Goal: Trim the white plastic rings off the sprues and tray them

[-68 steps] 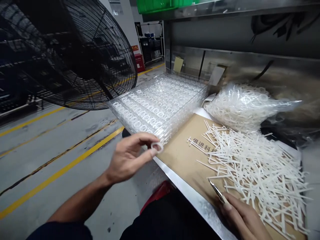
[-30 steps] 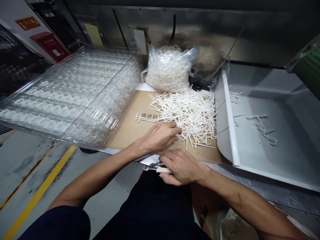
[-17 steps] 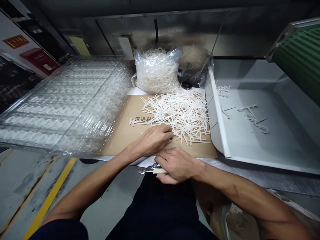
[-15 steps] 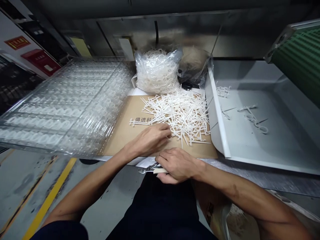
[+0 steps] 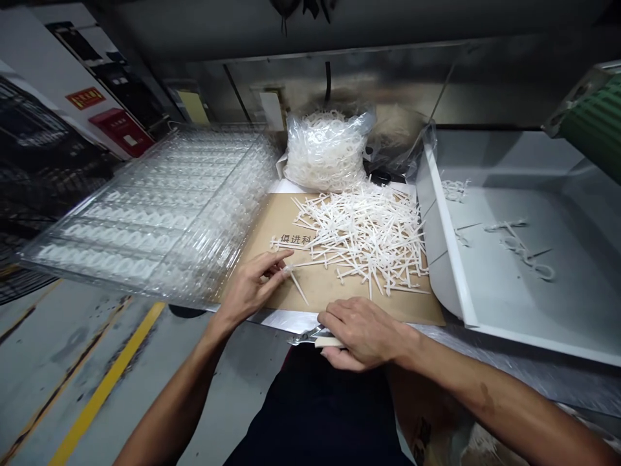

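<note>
Has the left hand (image 5: 255, 285) farther left than half a second ago, away from the heap of white sticks (image 5: 369, 236), pinching a single white stick (image 5: 299, 288) between thumb and finger over the cardboard sheet (image 5: 323, 285). Keeps the right hand (image 5: 366, 333) closed around the cream-handled cutters (image 5: 327, 342) at the edge of the bench (image 5: 284, 319), much as before. In dark print on the cardboard, 俱进科, with more hidden under the heap; too small to read, the lettering on the red box (image 5: 123, 131) at far left. To the left, stacked clear trays (image 5: 233, 220) with rows of white rings; behind the heap, a clear bag (image 5: 363, 126) full of white loops; to the right, a grey bin (image 5: 572, 220) with a few scattered white pieces.
</note>
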Action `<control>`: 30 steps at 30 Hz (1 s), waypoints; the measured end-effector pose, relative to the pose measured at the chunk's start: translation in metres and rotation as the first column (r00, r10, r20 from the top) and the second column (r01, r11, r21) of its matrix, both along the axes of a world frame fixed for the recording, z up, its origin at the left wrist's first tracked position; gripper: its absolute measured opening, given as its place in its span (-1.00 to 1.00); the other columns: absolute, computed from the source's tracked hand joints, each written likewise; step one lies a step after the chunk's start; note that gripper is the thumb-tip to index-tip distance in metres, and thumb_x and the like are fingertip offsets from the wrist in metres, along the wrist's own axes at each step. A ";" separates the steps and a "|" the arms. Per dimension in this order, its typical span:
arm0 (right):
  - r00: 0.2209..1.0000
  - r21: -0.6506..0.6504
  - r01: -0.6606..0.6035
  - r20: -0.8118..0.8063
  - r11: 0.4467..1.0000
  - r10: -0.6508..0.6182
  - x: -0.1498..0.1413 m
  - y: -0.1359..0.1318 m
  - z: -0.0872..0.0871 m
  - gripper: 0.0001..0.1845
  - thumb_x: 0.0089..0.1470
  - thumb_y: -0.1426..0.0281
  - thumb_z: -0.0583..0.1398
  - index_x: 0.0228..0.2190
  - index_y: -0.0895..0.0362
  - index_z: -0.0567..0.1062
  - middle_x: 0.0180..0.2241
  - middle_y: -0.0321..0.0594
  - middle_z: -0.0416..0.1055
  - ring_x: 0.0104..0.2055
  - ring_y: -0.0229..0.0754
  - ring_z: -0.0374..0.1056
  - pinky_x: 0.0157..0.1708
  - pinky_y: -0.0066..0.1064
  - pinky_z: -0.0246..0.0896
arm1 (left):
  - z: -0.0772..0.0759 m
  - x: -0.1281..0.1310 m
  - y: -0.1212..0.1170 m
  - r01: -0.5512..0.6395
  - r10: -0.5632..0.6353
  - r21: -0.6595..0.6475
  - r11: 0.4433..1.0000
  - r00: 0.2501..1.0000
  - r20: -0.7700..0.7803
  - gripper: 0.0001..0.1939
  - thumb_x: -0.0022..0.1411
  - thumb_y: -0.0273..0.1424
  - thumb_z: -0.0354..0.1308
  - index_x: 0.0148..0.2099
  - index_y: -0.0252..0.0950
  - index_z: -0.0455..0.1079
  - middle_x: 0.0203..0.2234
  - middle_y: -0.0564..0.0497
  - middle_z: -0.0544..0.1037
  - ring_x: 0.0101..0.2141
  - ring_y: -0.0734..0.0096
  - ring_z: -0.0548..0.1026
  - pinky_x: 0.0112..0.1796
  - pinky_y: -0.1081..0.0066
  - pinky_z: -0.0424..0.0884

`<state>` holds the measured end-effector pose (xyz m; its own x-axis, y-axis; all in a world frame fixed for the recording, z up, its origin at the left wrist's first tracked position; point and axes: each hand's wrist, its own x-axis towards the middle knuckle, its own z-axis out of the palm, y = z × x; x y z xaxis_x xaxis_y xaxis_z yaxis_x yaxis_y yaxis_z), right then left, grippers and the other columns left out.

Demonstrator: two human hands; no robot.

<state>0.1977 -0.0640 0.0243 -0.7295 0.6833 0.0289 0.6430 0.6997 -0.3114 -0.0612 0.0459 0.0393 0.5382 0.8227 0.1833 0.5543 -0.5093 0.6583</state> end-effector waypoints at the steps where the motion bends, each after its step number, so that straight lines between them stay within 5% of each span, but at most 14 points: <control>1: 1.000 -0.009 -0.001 0.000 1.000 0.001 0.000 0.000 0.000 -0.60 0.31 0.13 0.13 -0.12 0.22 0.51 -0.19 0.00 0.57 -0.23 0.02 0.48 -0.26 -0.22 0.29 | 0.002 -0.006 -0.002 0.015 -0.014 0.021 1.000 0.999 -0.047 -0.60 0.46 -0.24 0.15 0.27 -0.17 0.47 -0.18 -0.05 0.62 -0.20 0.32 0.58 -0.13 0.35 0.49; 6: 0.999 -0.020 0.007 -0.045 1.000 -0.008 0.003 -0.001 -0.002 -0.65 0.26 0.19 0.16 -0.12 0.22 0.51 -0.21 0.01 0.57 -0.25 0.05 0.46 -0.25 -0.18 0.30 | 0.007 -0.031 -0.008 0.036 -0.035 0.002 0.999 0.991 -0.132 -0.67 0.45 -0.26 0.16 0.17 -0.19 0.54 -0.10 -0.08 0.67 -0.15 0.28 0.61 -0.08 0.33 0.52; 10: 0.956 -0.080 0.088 -0.274 0.993 -0.107 0.004 -0.001 0.000 -0.68 0.27 0.28 0.12 -0.08 0.23 0.51 -0.30 -0.04 0.55 -0.32 -0.01 0.44 -0.29 -0.22 0.30 | -0.010 -0.029 -0.015 -0.176 0.188 -0.101 0.979 0.975 0.119 -0.63 0.34 -0.25 0.32 0.13 -0.27 0.56 -0.14 -0.10 0.68 -0.18 0.27 0.66 -0.06 0.30 0.58; 12: 0.892 -0.187 0.146 -0.400 0.972 -0.211 0.006 0.000 0.004 -0.69 0.31 0.31 0.10 -0.05 0.22 0.50 -0.25 -0.04 0.57 -0.27 -0.04 0.47 -0.24 -0.25 0.32 | -0.021 -0.015 -0.021 -0.245 0.319 -0.234 0.941 0.874 0.367 -0.56 0.27 -0.26 0.40 0.13 -0.32 0.56 -0.17 -0.10 0.68 -0.19 0.27 0.69 -0.07 0.32 0.63; 15: 0.796 -0.354 0.222 -0.472 0.909 -0.378 0.009 0.003 0.012 -0.69 0.37 0.31 0.09 0.00 0.19 0.50 -0.14 -0.04 0.60 -0.14 -0.03 0.52 -0.13 -0.25 0.32 | -0.031 0.018 -0.033 -0.189 0.406 -0.382 0.905 0.654 0.639 -0.53 0.18 -0.31 0.48 0.10 -0.35 0.56 -0.24 -0.07 0.68 -0.23 0.28 0.71 -0.10 0.32 0.68; 20: 0.732 -0.528 0.275 -0.426 0.803 -0.531 0.014 0.008 0.017 -0.64 0.43 0.21 0.04 -0.05 0.15 0.52 -0.24 -0.11 0.57 -0.20 -0.04 0.49 -0.23 -0.26 0.29 | -0.032 0.061 -0.048 -0.085 0.441 -0.456 0.886 0.459 0.772 -0.59 0.13 -0.40 0.51 0.02 -0.35 0.58 -0.30 -0.03 0.69 -0.28 0.30 0.73 -0.14 0.36 0.71; 25: 0.709 -0.611 0.288 -0.381 0.737 -0.593 0.017 0.007 0.014 -0.60 0.44 0.17 0.03 -0.01 0.16 0.52 -0.25 -0.12 0.53 -0.28 -0.09 0.44 -0.31 -0.29 0.28 | -0.037 0.070 -0.054 -0.057 0.466 -0.489 0.870 0.419 0.780 -0.64 0.14 -0.48 0.49 0.00 -0.34 0.59 -0.34 0.00 0.69 -0.30 0.31 0.74 -0.21 0.46 0.70; 30: 0.715 -0.605 0.311 -0.359 0.733 -0.600 0.017 0.006 0.015 -0.61 0.42 0.20 0.06 0.03 0.18 0.52 -0.27 -0.14 0.53 -0.26 -0.08 0.44 -0.30 -0.29 0.27 | -0.040 0.068 -0.055 -0.052 0.402 -0.424 0.904 0.439 0.804 -0.64 0.16 -0.56 0.47 0.02 -0.26 0.62 -0.33 0.04 0.70 -0.28 0.41 0.73 -0.16 0.53 0.68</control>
<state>0.2152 -0.0584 0.0390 -0.2914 0.9476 -0.1312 0.4824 0.0271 -0.8755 0.0065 -0.0092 -0.0009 0.0294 0.9866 0.1606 -0.3208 -0.1428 0.9363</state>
